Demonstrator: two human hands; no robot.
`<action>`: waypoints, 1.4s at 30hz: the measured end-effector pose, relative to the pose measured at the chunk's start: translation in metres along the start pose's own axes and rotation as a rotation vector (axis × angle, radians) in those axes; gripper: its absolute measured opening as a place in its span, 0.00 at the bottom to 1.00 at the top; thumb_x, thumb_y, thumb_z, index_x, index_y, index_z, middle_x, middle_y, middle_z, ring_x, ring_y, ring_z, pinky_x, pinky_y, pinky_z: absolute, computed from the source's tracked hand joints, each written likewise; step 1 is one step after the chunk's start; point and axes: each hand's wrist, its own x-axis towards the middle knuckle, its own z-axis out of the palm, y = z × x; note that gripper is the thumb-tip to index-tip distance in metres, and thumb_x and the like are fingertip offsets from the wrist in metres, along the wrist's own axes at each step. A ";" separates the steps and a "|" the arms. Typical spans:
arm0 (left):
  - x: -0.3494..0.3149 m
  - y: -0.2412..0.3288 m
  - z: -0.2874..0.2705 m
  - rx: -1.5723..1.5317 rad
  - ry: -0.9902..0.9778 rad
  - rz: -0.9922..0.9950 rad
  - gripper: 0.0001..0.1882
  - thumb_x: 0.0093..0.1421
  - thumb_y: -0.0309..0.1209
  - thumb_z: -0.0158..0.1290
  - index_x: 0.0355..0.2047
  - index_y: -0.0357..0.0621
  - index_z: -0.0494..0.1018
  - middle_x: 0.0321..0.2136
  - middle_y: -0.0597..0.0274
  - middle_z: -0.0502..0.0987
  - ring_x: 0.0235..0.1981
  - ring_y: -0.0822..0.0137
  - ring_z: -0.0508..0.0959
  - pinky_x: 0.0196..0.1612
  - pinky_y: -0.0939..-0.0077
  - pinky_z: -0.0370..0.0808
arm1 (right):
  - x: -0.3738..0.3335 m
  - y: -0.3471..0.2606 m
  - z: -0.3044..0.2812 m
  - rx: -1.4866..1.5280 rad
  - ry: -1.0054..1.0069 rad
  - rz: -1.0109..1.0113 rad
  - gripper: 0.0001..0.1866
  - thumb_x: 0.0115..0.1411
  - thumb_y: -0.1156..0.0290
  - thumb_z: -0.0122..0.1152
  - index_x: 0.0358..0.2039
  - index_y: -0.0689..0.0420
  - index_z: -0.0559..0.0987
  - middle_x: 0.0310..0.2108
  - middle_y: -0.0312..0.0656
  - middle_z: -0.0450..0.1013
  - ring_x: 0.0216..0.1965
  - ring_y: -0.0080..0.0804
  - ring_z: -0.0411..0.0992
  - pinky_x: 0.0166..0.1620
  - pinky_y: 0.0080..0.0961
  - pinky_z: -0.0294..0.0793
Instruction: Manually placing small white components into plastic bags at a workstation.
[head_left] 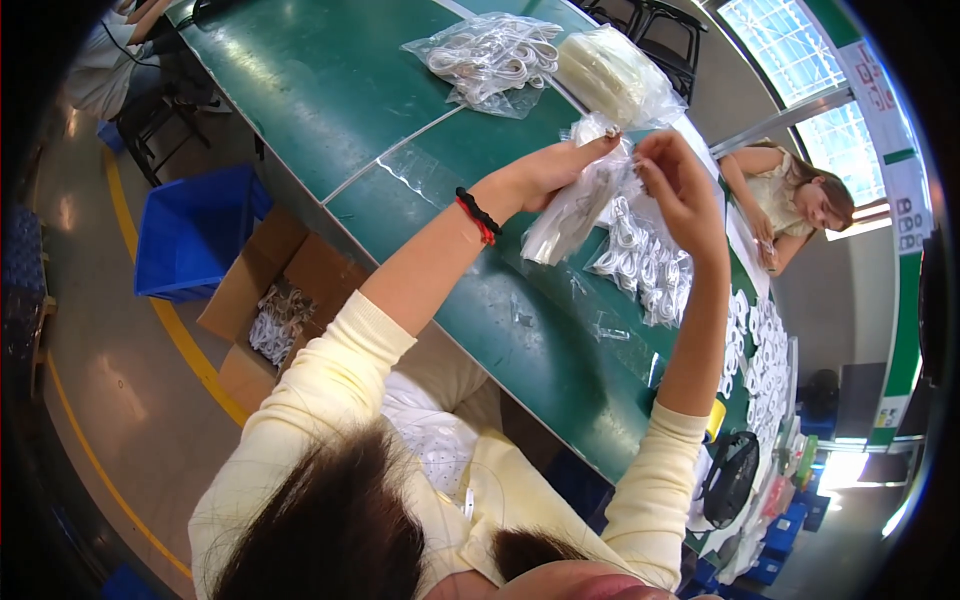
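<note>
My left hand (pixel 562 172) grips a clear plastic bag (pixel 572 222) near its upper end, thumb laid along the top. Whitish material shows through the film; whether it is contents or several layers of bag I cannot tell. Curled fingers of my right hand (pixel 684 195) pinch the bag's upper right edge. Below and between the hands, coiled white cables (pixel 640 262) lie in clear plastic on the green table (pixel 500 310). Farther off rests a larger clear bag of white cables (pixel 490 60), beside a thick stack of clear plastic bags (pixel 618 75).
Many white cable coils (pixel 765 360) spread along the table's right side, near a black pouch (pixel 732 480) and yellow tape roll (pixel 714 420). A cardboard box (pixel 285 300) with cables and a blue bin (pixel 195 235) stand at left. Another person (pixel 790 200) sits across.
</note>
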 end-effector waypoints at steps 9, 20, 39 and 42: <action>0.013 0.021 -0.058 -0.604 0.448 0.266 0.20 0.61 0.44 0.43 0.40 0.37 0.63 0.21 0.57 0.68 0.19 0.63 0.69 0.25 0.67 0.72 | 0.041 0.053 -0.016 0.203 -0.066 0.078 0.12 0.59 0.75 0.50 0.44 0.58 0.70 0.29 0.34 0.66 0.29 0.18 0.62 0.32 0.14 0.62; 0.006 0.020 -0.053 -0.347 0.375 0.188 0.26 0.65 0.51 0.33 0.43 0.40 0.66 0.32 0.57 0.74 0.31 0.65 0.76 0.36 0.69 0.75 | 0.088 0.050 0.069 -0.263 -0.019 -0.260 0.12 0.55 0.74 0.55 0.41 0.57 0.75 0.38 0.39 0.71 0.39 0.25 0.68 0.38 0.23 0.70; 0.000 0.019 -0.049 -0.063 0.353 0.140 0.22 0.65 0.49 0.35 0.43 0.44 0.68 0.34 0.64 0.71 0.32 0.71 0.74 0.33 0.74 0.74 | 0.091 0.022 0.047 -0.586 -0.208 -0.177 0.16 0.43 0.65 0.61 0.32 0.56 0.70 0.39 0.42 0.65 0.45 0.38 0.61 0.51 0.33 0.55; 0.002 0.020 -0.051 -0.167 0.349 0.268 0.21 0.65 0.49 0.36 0.42 0.45 0.67 0.34 0.64 0.71 0.32 0.70 0.74 0.34 0.74 0.75 | 0.093 0.023 0.054 -0.685 -0.162 -0.279 0.18 0.42 0.62 0.63 0.35 0.53 0.73 0.42 0.42 0.64 0.48 0.39 0.61 0.53 0.38 0.52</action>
